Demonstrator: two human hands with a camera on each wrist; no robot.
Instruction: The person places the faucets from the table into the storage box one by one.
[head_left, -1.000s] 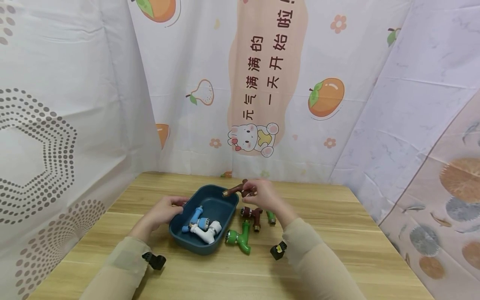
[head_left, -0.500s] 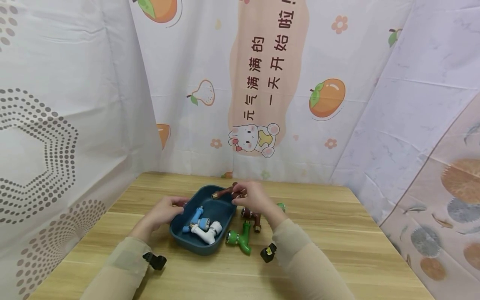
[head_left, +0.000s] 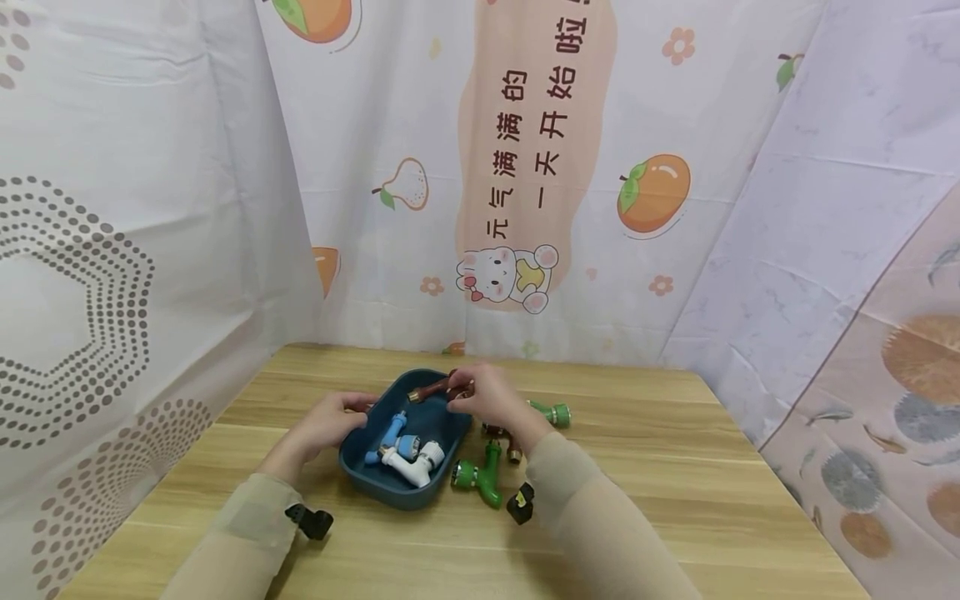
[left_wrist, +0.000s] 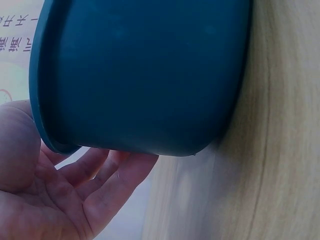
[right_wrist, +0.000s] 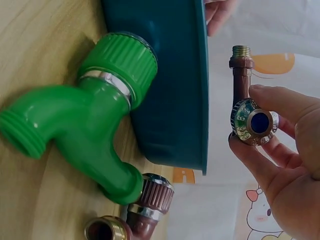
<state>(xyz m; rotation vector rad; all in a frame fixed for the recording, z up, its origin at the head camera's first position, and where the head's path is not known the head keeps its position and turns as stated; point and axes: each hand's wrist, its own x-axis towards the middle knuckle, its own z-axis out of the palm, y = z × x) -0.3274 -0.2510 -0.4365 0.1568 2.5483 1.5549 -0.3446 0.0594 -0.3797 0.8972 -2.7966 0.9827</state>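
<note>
My right hand point(head_left: 487, 398) pinches a brown faucet point(right_wrist: 241, 82) between thumb and fingers, over the far right end of a dark blue basin point(head_left: 401, 498). The faucet's brass threaded end points left in the head view. At the basin's left side, my left hand point(head_left: 324, 427) grips the rim, with fingers point(left_wrist: 120, 182) against the outer wall. Inside the basin lie a blue faucet point(head_left: 393, 428) and a white faucet point(head_left: 411, 470), touching or nearly so.
Right of the basin, a green faucet point(head_left: 487, 485) lies on the wooden table point(head_left: 420, 554). Behind it are another brown faucet point(head_left: 514, 451), partly hidden by the right arm, and a second green faucet point(head_left: 557, 415). Printed curtains point(head_left: 360, 283) hang around the table.
My right hand has carried the brown faucet leftward from beyond the basin's right rim to above its inside. The left hand and basin stay put. The second green faucet shows more.
</note>
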